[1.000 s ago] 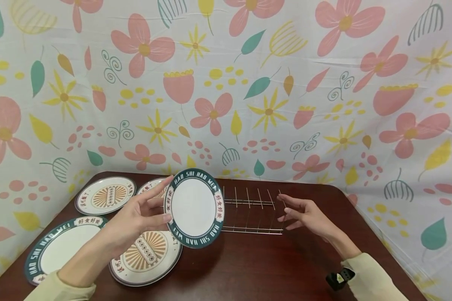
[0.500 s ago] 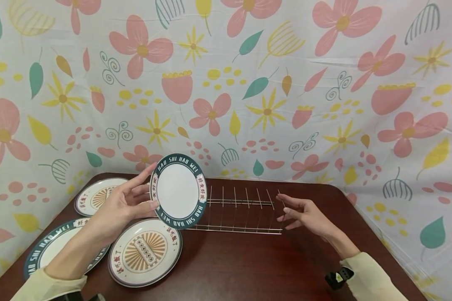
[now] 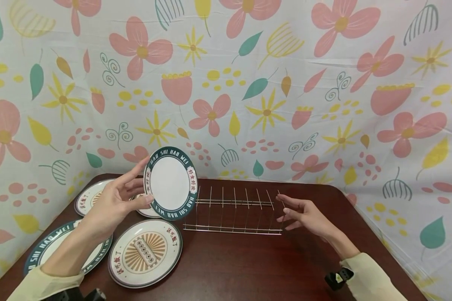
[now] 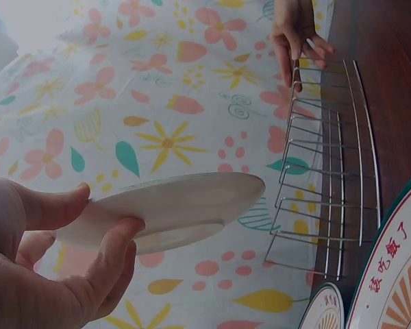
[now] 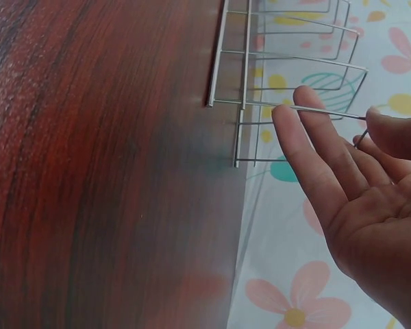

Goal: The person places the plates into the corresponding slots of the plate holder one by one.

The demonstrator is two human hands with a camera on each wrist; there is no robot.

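Currently, one plate (image 3: 170, 183) is gripped by the left hand (image 3: 114, 201), and the rack (image 3: 234, 203) is pinched by the right hand (image 3: 305, 214). Apparently nothing is racked yet; four other plates (image 3: 145, 253) are left on the surface (image 3: 245, 269).

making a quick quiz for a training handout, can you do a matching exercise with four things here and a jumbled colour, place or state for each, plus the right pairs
1. held plate
2. rack
3. table
4. right hand

A. dark reddish brown
B. at the rack's right end
C. white centre, teal rim with white lettering
D. silvery wire, standing on the table

Right pairs: 1-C, 2-D, 3-A, 4-B
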